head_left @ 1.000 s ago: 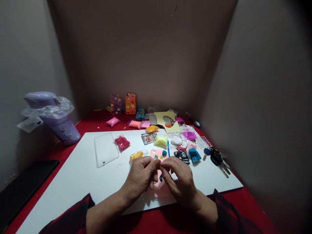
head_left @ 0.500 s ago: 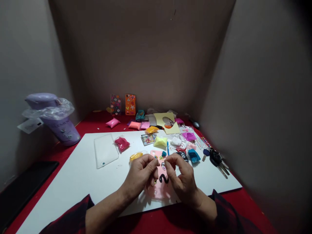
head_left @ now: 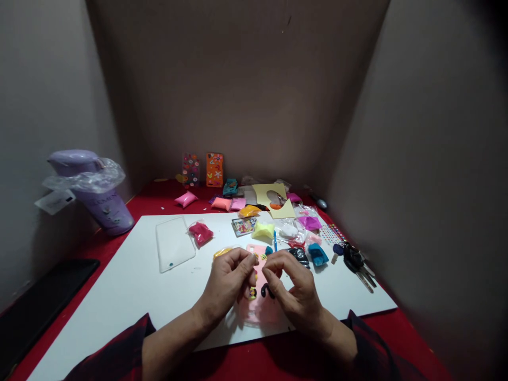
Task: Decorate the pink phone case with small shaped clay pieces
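My left hand (head_left: 229,282) and my right hand (head_left: 294,288) hover close together above a pink phone case (head_left: 260,301) lying on the white board (head_left: 130,288). Each hand pinches thumb against fingertips on something too small to make out. The case carries a black curved clay strip (head_left: 268,290) and small coloured clay bits. A blue tool (head_left: 274,241) lies just beyond the case. Both forearms in dark red sleeves rest at the board's near edge.
Several small bags of coloured clay (head_left: 200,233) lie across the far half of the board and the red table (head_left: 159,196). A clear phone case (head_left: 173,250) is at left, keys (head_left: 355,262) at right, a purple jug (head_left: 95,198) far left, decorated cases (head_left: 214,169) at the back wall.
Both hands shifted slightly away from me and apart, uncovering more of the pink case and the black clay strip. The pinches stay closed.
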A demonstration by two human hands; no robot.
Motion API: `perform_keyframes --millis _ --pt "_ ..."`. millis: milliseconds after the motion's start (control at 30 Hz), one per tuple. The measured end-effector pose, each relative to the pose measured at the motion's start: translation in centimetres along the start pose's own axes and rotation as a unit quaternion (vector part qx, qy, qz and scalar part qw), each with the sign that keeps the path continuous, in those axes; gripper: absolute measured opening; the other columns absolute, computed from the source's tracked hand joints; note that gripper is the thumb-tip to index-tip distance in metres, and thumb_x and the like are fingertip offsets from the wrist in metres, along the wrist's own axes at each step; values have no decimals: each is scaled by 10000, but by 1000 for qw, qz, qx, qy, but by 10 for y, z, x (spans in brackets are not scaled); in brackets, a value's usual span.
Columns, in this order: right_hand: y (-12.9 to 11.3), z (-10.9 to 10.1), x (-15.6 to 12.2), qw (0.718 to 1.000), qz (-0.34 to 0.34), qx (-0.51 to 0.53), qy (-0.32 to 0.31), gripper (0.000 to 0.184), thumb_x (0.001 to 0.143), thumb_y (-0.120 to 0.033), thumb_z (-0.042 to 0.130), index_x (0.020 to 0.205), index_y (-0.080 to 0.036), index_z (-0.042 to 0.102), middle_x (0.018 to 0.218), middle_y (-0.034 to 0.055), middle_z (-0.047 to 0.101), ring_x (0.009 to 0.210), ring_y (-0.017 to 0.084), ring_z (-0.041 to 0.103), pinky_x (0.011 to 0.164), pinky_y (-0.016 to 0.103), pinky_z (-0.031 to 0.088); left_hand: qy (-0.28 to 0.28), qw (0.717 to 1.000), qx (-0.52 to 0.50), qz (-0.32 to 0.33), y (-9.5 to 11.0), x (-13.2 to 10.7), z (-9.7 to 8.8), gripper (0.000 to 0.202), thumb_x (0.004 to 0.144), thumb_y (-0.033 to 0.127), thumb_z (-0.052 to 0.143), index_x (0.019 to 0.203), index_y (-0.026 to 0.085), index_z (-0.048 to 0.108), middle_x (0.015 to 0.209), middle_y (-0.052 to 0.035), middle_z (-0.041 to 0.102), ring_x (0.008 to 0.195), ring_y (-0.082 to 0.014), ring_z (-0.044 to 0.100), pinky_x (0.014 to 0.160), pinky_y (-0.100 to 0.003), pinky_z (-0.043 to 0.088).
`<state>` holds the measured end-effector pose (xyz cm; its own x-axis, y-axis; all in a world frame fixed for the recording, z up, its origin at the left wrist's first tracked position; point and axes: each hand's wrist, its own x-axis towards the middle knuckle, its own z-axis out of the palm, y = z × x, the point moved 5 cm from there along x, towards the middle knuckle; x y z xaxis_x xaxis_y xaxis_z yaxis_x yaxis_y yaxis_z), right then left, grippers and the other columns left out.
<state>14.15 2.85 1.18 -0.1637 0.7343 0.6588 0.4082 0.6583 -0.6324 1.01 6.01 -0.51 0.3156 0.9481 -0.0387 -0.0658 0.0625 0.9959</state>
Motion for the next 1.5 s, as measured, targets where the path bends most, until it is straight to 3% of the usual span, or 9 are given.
perform_keyframes --millis 400,633,1033,1200,1367,1500 --pt "1 1 -2 999 8 23 -24 101 871 -160 467 777 -193 479 744 21 529 708 151 517 649 296 438 17 1000 -19 -8 1 -1 -1 316 798 427 599 690 149 495 489 34 538 346 -58 433 336 -152 305" --pt "5 3 -2 1000 10 14 -15 130 905 -169 431 921 -187 559 799 41 575 721 155 550 655 292 450 8 1000 -11 -3 1 0 -1 320 813 433 585 696 145 508 497 32 546 349 -57 438 338 -150 306" --pt "7 1 -2 999 39 21 6 100 887 -202 498 830 -181 579 754 31 589 689 146 552 616 276 446 -7 1000 -2 -10 -1 -1 2 317 809 442 582 716 150 504 494 34 540 346 -63 445 318 -149 311" --pt "14 1 -3 990 113 84 0 172 901 -283 498 805 -172 587 736 24 594 670 136 558 605 257 466 -8 999 -32 18 2 -1 3 248 786 367 622 747 149 509 592 14 582 390 -74 483 333 -166 360" --pt "28 5 -8 958 222 181 -1 220 887 -376 526 819 -173 575 723 8 575 611 114 535 525 220 449 -12 997 -55 51 7 -1 3 139 760 255 648 752 122 607 669 -15 605 471 -89 529 407 -197 436" --pt "31 8 -8 940 249 233 -3 226 868 -390 556 800 -175 568 679 -13 535 567 97 495 501 214 430 5 995 -53 81 10 -2 0 98 724 212 682 728 115 699 697 -29 593 512 -104 550 430 -214 462"
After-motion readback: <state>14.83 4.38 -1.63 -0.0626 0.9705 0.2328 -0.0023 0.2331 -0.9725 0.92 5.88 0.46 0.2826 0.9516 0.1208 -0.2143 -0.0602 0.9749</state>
